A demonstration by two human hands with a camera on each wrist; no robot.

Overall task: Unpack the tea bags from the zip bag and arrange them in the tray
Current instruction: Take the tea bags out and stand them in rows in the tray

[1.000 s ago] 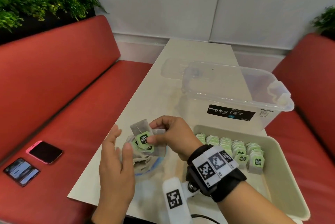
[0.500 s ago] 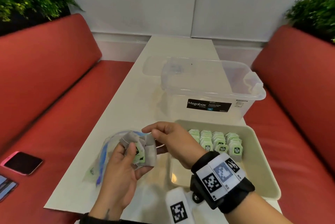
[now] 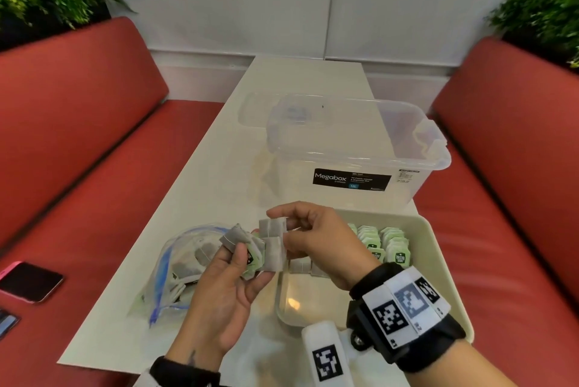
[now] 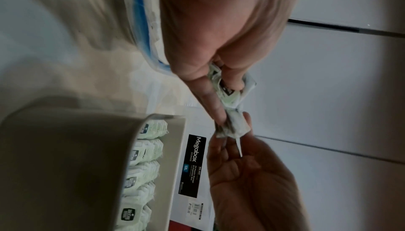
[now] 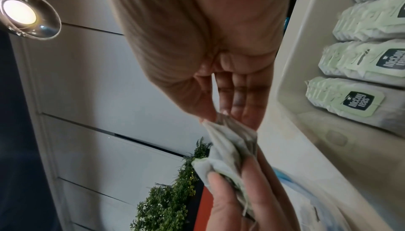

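A bunch of grey tea bags (image 3: pixel 270 251) with green tags is held above the table between the zip bag and the tray. My left hand (image 3: pixel 242 266) grips the bunch from below, thumb on top. My right hand (image 3: pixel 282 228) pinches the upper tea bags (image 5: pixel 228 146) by their edge. In the left wrist view the same tea bags (image 4: pixel 230 96) sit between my left thumb and fingers. The clear zip bag (image 3: pixel 185 267) with a blue seal lies on the table, with more tea bags inside. The beige tray (image 3: pixel 445 264) holds several rows of upright tea bags (image 3: pixel 387 242).
A clear Megabox storage box (image 3: pixel 354 151) stands open behind the tray, its lid (image 3: pixel 253 110) lying behind it. Two phones (image 3: pixel 29 280) lie on the red bench at the left. Red benches flank the narrow white table (image 3: pixel 219 167).
The tea bags have come out of the zip bag, which now lies flat on the table. My left hand has taken the bunch, and both hands have shifted right toward the tray.
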